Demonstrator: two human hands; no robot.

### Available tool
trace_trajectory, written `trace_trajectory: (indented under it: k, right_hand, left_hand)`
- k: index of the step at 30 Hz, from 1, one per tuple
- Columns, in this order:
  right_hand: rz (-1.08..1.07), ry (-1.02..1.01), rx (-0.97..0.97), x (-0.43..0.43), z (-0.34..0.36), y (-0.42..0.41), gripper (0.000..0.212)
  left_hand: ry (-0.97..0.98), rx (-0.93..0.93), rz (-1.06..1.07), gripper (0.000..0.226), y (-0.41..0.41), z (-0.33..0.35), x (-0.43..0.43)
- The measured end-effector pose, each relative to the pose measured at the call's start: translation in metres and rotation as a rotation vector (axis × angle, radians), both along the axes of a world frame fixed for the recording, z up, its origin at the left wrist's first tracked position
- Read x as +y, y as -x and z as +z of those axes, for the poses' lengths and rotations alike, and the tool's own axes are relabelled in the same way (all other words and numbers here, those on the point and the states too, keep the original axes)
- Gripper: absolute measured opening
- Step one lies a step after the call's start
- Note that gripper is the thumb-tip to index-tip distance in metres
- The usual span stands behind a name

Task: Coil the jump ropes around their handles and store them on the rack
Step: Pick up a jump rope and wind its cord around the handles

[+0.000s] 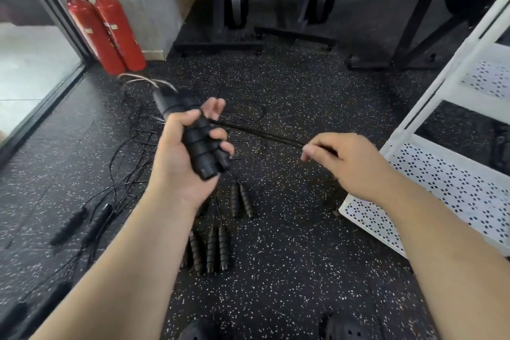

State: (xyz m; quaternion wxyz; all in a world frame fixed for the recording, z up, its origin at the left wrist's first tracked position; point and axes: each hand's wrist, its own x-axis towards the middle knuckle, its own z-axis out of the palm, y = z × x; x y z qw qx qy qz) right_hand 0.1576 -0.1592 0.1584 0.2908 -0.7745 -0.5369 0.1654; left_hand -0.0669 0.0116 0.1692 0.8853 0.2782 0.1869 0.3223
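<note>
Your left hand (176,159) grips two black ribbed handles (199,146), wrapped in a few turns; your right hand (350,163) pinches the thin black cord (265,134), stretched taut.

Pairs of handles (212,248) lie mid-floor (289,270), loose ropes (124,152) to their left, the rack (452,174) at right, two fire extinguishers (107,30) behind at left.

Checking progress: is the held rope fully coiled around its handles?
Partly: turns wrap the handles, but the right hand pinches loose rope.
</note>
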Motion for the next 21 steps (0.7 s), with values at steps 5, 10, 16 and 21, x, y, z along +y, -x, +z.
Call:
trace_trajectory:
  k: [5,10,16,21]
  right_hand:
    - [-0.141,-0.158,0.030,0.005,-0.003,0.007,0.025]
    - [-0.051,-0.099,-0.038,0.016,-0.013,0.034,0.014]
    - [0.034,0.174,-0.032,0.003,-0.008,0.013,0.027]
    - [-0.072,0.037,0.015,-0.004,-0.003,-0.005,0.031]
  left_hand:
    - [0.063,0.111,-0.055,0.062,-0.008,-0.003,-0.020]
    - [0.017,0.241,-0.258,0.054,-0.036,-0.011,-0.073]
    - [0.048,0.213,-0.077,0.071,-0.021,-0.009,-0.036]
    - [0.182,0.133,0.077,0.060,-0.007,-0.003,-0.012]
